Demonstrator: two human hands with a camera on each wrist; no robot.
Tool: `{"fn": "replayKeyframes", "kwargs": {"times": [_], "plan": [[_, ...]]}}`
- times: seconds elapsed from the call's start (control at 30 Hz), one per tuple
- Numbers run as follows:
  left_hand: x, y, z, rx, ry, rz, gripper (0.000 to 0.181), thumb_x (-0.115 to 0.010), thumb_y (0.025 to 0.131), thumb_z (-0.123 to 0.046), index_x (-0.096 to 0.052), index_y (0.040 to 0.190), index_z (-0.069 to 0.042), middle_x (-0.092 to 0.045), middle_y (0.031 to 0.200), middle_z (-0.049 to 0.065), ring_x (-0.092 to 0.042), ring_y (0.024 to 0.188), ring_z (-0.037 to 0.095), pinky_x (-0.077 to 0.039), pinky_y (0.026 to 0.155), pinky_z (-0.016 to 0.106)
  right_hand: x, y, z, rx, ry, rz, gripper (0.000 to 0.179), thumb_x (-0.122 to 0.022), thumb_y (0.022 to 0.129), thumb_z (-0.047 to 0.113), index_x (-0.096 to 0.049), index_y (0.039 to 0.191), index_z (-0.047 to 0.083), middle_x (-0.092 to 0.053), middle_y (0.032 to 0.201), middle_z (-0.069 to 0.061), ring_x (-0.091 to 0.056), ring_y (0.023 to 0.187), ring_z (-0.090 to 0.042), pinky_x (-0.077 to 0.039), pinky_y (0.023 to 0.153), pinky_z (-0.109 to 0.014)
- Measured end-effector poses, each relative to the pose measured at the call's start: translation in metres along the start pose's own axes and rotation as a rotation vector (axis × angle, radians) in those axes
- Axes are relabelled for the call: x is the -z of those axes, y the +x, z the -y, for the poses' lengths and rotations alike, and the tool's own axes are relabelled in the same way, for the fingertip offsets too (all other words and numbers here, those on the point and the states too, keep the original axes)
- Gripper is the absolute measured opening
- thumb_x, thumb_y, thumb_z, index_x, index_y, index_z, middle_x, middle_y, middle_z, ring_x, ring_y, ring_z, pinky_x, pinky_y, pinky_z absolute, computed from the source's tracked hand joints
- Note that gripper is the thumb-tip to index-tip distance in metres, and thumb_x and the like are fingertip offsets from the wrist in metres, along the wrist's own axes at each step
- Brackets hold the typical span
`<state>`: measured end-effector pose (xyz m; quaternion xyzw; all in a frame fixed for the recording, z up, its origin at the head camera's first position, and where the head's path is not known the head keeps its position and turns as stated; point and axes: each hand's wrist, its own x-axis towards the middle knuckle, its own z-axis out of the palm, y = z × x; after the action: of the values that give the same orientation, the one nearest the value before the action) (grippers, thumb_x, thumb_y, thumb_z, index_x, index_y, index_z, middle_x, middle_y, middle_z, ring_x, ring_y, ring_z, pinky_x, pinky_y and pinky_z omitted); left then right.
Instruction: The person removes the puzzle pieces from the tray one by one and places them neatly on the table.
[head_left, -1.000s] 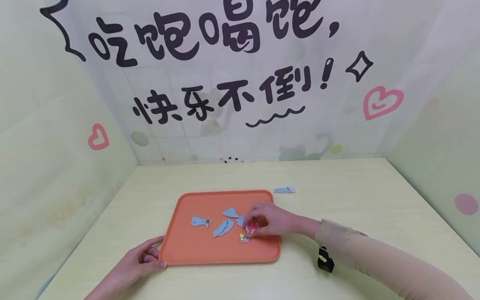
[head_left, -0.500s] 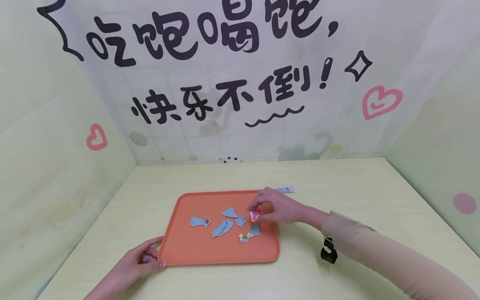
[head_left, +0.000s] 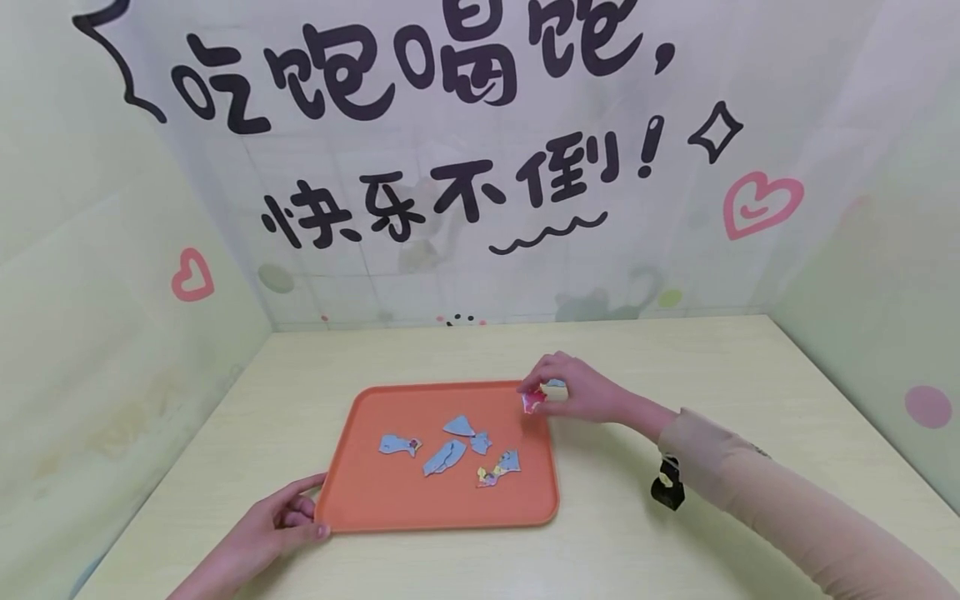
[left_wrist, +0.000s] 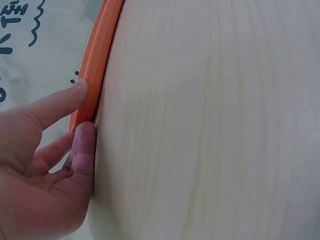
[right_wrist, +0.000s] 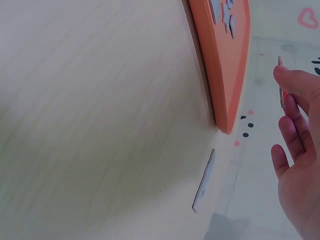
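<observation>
Currently, head view: right hand [head_left: 583, 390] pinches red piece [head_left: 533, 403]; blue pieces [head_left: 446, 458] on orange tray [head_left: 420, 504], left of that hand. Left hand [head_left: 276, 518] grips its nearest tray corner. Left wrist: digits clasp orange tray. Right wrist: red piece edge-on in the pinch; blue strip [right_wrist: 204, 181] on tabletop [right_wrist: 110, 115], apart from hand.

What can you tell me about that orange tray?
The tray is shallow and roughly rectangular, with rounded corners and a low raised rim; it looks like matte plastic. It lies right side up on the pale tabletop, with several small, mostly blue pieces scattered on it. The left hand grips its near left corner.
</observation>
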<state>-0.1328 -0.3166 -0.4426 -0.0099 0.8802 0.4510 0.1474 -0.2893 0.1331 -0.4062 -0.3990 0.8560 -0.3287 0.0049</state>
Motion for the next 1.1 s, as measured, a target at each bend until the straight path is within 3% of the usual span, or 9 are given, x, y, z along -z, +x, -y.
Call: {"fn": "replayKeyframes", "kwargs": {"times": [0.27,0.43,0.63,0.93,1.1], "plan": [[0.000,0.000,0.000,0.005,0.006,-0.002,0.081,-0.076,0.087,-0.022,-0.033,0.151,0.003,-0.058,0.105,0.007,-0.055,0.084,0.003,-0.047,0.074,0.019,0.018,-0.004,-0.021,-0.067,0.003,-0.085,0.030,-0.078,0.085,0.020,-0.074,0.114,0.015,-0.068,0.106,0.003,-0.058,0.105,-0.024,-0.046,0.092,-0.052],[0.000,0.001,0.001,0.020,0.006,-0.004,0.082,-0.076,0.087,-0.022,-0.032,0.151,0.002,-0.058,0.106,0.008,-0.055,0.084,0.004,-0.047,0.075,0.019,0.032,-0.008,-0.032,-0.099,0.012,-0.143,0.031,-0.078,0.085,0.018,-0.073,0.116,0.015,-0.070,0.105,0.001,-0.058,0.106,-0.028,-0.046,0.091,-0.045],[0.000,0.002,0.000,0.033,-0.001,-0.018,0.083,-0.078,0.085,-0.021,-0.033,0.151,0.001,-0.058,0.107,0.007,-0.055,0.085,0.005,-0.047,0.075,0.019,0.044,-0.017,-0.050,-0.149,-0.006,-0.201,0.035,-0.078,0.084,0.015,-0.072,0.118,0.011,-0.071,0.106,-0.002,-0.058,0.104,-0.024,-0.046,0.092,-0.050],[-0.001,0.002,-0.001,0.051,0.001,-0.024,0.084,-0.079,0.083,-0.022,-0.035,0.151,-0.001,-0.058,0.107,0.007,-0.055,0.085,0.007,-0.047,0.075,0.020,0.051,-0.028,-0.072,-0.218,-0.002,-0.250,0.036,-0.077,0.085,0.012,-0.070,0.120,0.008,-0.070,0.116,-0.009,-0.060,0.109,-0.026,-0.046,0.092,-0.053],[-0.001,0.002,0.000,0.048,0.005,-0.031,0.082,-0.078,0.084,-0.020,-0.035,0.151,0.000,-0.058,0.107,0.007,-0.054,0.085,0.006,-0.046,0.074,0.019,0.050,-0.033,-0.083,-0.229,-0.008,-0.259,0.036,-0.076,0.086,0.011,-0.069,0.121,0.004,-0.069,0.115,-0.012,-0.060,0.105,-0.028,-0.046,0.089,-0.047]]}}
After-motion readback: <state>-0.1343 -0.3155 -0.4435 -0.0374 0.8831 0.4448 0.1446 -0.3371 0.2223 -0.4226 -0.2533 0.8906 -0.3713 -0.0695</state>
